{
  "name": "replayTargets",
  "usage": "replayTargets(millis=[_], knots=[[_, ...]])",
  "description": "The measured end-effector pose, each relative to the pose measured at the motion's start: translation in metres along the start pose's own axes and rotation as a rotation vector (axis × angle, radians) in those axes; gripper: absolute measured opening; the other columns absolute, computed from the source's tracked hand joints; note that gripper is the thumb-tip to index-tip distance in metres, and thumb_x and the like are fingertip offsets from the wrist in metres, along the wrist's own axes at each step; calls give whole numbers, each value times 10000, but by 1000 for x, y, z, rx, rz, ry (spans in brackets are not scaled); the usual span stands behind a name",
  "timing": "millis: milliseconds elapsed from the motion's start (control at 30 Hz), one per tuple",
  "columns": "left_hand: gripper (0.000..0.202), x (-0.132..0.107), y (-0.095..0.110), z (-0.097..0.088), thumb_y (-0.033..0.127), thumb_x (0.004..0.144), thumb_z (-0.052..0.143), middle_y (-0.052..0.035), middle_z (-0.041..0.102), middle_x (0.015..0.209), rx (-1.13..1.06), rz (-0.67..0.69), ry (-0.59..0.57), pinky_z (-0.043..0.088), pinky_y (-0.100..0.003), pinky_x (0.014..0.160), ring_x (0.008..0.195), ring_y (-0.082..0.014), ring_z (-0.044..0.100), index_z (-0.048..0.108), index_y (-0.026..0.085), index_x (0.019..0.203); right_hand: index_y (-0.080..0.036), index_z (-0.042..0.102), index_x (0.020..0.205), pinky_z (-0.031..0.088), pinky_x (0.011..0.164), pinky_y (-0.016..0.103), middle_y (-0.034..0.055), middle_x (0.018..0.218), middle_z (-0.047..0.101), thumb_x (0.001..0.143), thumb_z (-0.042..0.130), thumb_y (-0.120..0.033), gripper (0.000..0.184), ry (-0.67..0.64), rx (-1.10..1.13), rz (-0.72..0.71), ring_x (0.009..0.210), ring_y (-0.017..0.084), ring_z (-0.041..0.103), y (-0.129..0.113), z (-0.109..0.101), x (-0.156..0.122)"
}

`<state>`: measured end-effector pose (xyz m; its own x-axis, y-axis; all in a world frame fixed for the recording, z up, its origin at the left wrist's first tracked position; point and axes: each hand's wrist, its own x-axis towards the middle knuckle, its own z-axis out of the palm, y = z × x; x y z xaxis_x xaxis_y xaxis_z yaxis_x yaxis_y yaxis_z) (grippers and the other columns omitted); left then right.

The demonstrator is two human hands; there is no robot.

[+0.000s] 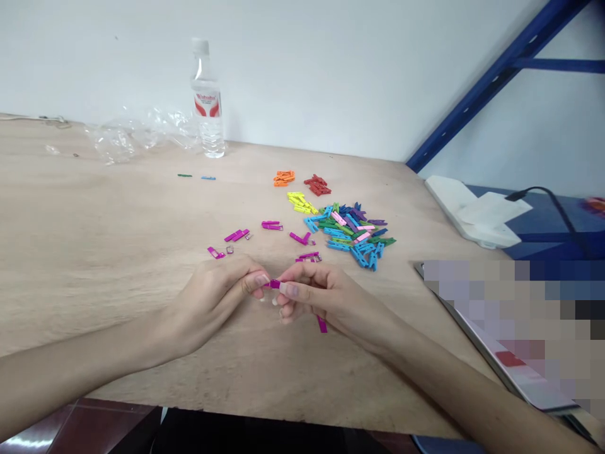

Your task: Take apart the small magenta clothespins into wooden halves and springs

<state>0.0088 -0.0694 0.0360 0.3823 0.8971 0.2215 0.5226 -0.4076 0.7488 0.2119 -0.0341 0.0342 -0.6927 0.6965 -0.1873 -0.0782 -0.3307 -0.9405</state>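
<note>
- Left hand [212,302]: closed to a pinch, thumb and fingertips gripping the inner end of a magenta clothes peg [273,284].
- Right hand [326,296]: also closed to a pinch, fingertips on the other end of that peg. Nearest the table, a magenta peg half [322,324] shows below this hand; whether the hand holds it cannot be confirmed.
- Held peg: located between both hands, just in front of the mixed peg heap [352,230] and to its left. Long axis lies roughly level, running from hand to hand. The peg half below runs nearly front to back, tilted slightly.
- Loose magenta pegs and peg halves [271,225]: in a row left of the heap, with small metal springs [229,250] among them.
- Yellow pegs [299,202], orange pegs [284,178] and red pegs [317,185]: in separate groups behind the heap.
- Water bottle [207,101]: upright, well behind and left of the heap, beside crumpled clear plastic [137,135]. Red-and-white label; its writing is too small to read.
- Wooden table [94,202]: bears all of the above.
- Blue metal frame [501,75]: behind and right of the heap.
</note>
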Motion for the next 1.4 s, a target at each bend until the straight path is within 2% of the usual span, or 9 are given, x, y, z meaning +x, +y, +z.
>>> replayTargets(millis=[167,267,400,600,700,900,1133,1300,1400], knots=[[247,-2,-1,3,216,959,383,52,491,653,24,27,36,369,-186,565,578,-78,451,459,181,726,-145,640,863,517,696,245,33,819,698,871,587,-296,160,-123,-7,66,693,105,666,-6,-2,-4],[230,-4,-1,2,184,950,385,43,482,657,78,69,67,372,-196,557,575,-86,450,454,181,731,-137,633,908,527,725,288,60,870,701,884,556,-349,226,-142,-9,77,746,135,675,-7,-4,-5],[187,-6,-2,1,188,951,390,29,502,703,147,191,29,389,-213,571,598,-97,470,476,185,784,-137,643,877,524,719,269,53,865,702,878,560,-369,246,-144,-82,123,742,130,676,-11,-3,-5],[226,-8,1,1,202,960,382,20,508,693,251,291,31,398,-215,571,613,-103,486,474,174,755,-123,661,875,514,721,261,51,820,699,895,520,-385,298,-236,-163,249,687,115,674,-18,-1,-8],[222,-10,0,0,193,969,354,-3,536,725,269,366,-28,412,-221,583,642,-117,502,503,164,806,-120,649,842,509,745,272,37,795,692,877,556,-355,254,-280,-151,241,688,108,664,-18,-2,-9],[203,-20,-7,-3,152,958,369,-42,533,776,375,443,-175,424,-267,634,705,-159,497,554,145,873,-120,618,817,512,639,232,12,693,670,891,544,-301,209,-345,-130,285,614,92,644,-17,-3,-9],[278,-15,0,-7,143,956,331,-30,509,720,484,536,-224,382,-295,624,644,-157,429,554,148,790,-120,600,748,545,560,201,-11,650,643,843,614,-287,193,-260,45,441,549,73,626,-13,-1,-10],[327,-14,0,-8,169,961,269,-32,527,716,466,522,-273,387,-326,659,642,-165,439,559,160,810,-100,624,832,544,485,180,45,735,685,872,565,-304,216,-310,162,540,607,102,660,-10,-4,-10],[337,-16,-1,-5,156,958,251,-43,552,736,469,523,-268,393,-347,675,655,-179,464,568,161,843,-99,635,866,536,474,163,32,701,677,879,554,-284,202,-339,179,584,575,91,649,-11,-6,-9]])
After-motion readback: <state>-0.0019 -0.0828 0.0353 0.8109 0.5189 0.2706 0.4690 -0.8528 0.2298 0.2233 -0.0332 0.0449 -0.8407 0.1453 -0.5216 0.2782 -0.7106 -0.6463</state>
